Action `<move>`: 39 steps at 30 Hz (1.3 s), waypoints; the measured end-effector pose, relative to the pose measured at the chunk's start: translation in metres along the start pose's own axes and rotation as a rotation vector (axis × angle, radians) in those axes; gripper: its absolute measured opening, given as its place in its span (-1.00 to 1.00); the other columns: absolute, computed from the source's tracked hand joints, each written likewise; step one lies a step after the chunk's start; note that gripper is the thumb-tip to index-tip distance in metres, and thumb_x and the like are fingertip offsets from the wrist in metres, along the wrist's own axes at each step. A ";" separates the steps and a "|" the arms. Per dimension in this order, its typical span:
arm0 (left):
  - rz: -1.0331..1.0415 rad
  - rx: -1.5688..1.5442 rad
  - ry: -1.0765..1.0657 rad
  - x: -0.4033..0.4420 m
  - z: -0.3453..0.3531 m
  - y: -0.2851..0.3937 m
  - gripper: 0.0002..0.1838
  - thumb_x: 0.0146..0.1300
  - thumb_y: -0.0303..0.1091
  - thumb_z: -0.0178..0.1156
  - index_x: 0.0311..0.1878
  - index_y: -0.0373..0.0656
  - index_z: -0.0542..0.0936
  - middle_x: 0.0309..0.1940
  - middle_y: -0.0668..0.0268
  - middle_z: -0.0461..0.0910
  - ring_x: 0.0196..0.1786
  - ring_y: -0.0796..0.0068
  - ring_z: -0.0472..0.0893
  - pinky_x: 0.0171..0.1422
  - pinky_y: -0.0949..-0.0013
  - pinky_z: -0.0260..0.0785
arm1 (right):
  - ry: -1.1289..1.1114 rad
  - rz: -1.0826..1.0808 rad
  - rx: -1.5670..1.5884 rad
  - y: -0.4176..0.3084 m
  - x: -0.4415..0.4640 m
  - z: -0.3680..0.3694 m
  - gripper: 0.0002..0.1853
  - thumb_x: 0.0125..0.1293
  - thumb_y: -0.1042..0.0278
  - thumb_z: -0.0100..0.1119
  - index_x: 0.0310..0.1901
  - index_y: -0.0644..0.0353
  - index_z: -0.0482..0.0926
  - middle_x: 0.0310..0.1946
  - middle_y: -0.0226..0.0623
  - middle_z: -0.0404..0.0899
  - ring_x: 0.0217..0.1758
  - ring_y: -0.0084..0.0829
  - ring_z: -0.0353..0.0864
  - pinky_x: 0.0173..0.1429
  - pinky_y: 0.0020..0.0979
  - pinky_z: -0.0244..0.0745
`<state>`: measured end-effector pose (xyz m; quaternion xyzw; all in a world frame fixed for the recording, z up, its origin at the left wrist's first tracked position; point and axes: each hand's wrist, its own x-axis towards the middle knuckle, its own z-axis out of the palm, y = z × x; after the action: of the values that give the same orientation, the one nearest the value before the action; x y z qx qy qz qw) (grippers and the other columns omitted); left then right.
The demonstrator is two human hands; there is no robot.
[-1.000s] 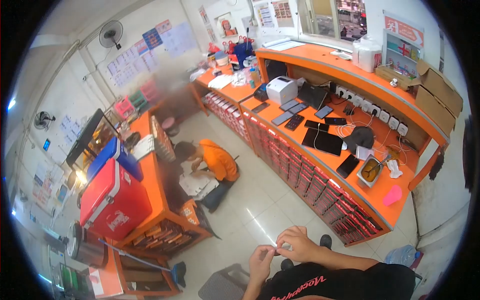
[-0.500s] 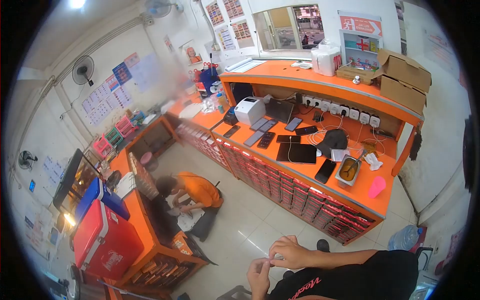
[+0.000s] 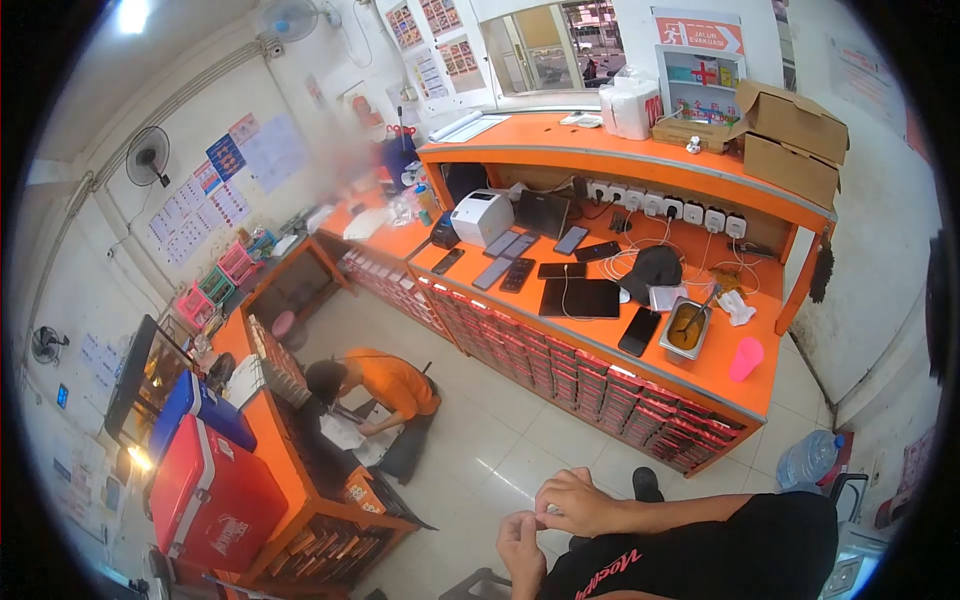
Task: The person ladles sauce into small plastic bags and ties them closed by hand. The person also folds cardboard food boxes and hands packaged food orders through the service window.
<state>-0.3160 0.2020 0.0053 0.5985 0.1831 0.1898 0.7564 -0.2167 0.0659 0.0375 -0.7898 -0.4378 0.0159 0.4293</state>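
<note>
My right hand [image 3: 572, 503] reaches in from the lower right, out of a black sleeve, with its fingers curled and pinched. Just below and to its left, my left hand [image 3: 520, 545] is also closed, thumb and fingertips together. The fingertips of both hands meet. Between them is a small pale bit, too small to name. Both hands are in front of my black shirt [image 3: 690, 550], above the tiled floor.
A person in an orange shirt [image 3: 390, 382] crouches on the floor over papers. An orange counter [image 3: 590, 335] carries phones, a white printer [image 3: 483, 219] and a metal food pan [image 3: 686, 328]. Red [image 3: 220, 500] and blue [image 3: 200, 415] coolers are at left; a water jug [image 3: 808, 458] at right.
The view has shifted slightly. My hands stay together, their fingers moving a little. The crouching person leans lower, and a white sheet near their hands has shifted.
</note>
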 end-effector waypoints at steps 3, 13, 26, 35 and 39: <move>0.025 0.012 0.035 -0.001 0.001 -0.002 -0.92 0.49 -0.48 0.15 -0.12 -0.31 0.53 -0.26 0.24 0.62 -0.23 0.47 0.62 -0.04 0.36 0.55 | 0.029 -0.009 -0.002 -0.002 -0.001 0.000 -0.84 0.33 0.15 0.32 -0.28 -0.02 0.59 -0.16 -0.51 0.64 0.06 -0.35 0.50 0.18 -0.16 0.14; -0.010 -0.013 0.026 -0.001 0.001 -0.007 -0.89 0.52 -0.44 0.14 -0.07 -0.31 0.52 -0.22 0.23 0.61 -0.16 0.47 0.63 0.00 0.36 0.53 | 0.060 0.018 0.045 -0.003 0.001 0.001 -0.88 0.28 0.23 0.32 -0.31 0.02 0.59 -0.17 -0.52 0.65 0.04 -0.38 0.50 0.19 -0.17 0.14; 0.052 -0.005 0.137 -0.006 0.000 -0.010 -0.82 0.49 -0.34 0.24 -0.14 -0.26 0.52 -0.31 0.26 0.63 -0.26 0.47 0.62 -0.07 0.36 0.50 | 0.043 0.046 0.040 -0.008 -0.006 0.004 -0.89 0.29 0.22 0.32 -0.27 0.02 0.63 -0.17 -0.49 0.66 0.03 -0.38 0.50 0.17 -0.16 0.14; 0.090 0.000 0.270 0.002 -0.009 -0.024 -0.84 0.56 -0.31 0.14 -0.13 -0.19 0.44 -0.33 0.30 0.56 -0.27 0.49 0.56 -0.05 0.36 0.43 | 0.109 0.102 0.024 -0.001 -0.018 0.006 -0.89 0.25 0.26 0.34 -0.33 0.00 0.58 -0.22 -0.50 0.63 0.03 -0.35 0.51 0.17 -0.17 0.16; 0.098 -0.018 0.300 0.013 -0.022 -0.006 -0.85 0.59 -0.35 0.06 -0.15 -0.18 0.40 -0.31 0.31 0.49 -0.25 0.51 0.53 -0.04 0.34 0.47 | 0.175 0.226 -0.026 0.014 -0.029 -0.015 -0.90 0.24 0.28 0.34 -0.32 -0.03 0.58 -0.22 -0.50 0.62 0.04 -0.33 0.50 0.18 -0.15 0.16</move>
<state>-0.3157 0.2257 -0.0057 0.5649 0.2628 0.3153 0.7158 -0.2185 0.0319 0.0271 -0.8381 -0.3069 -0.0106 0.4510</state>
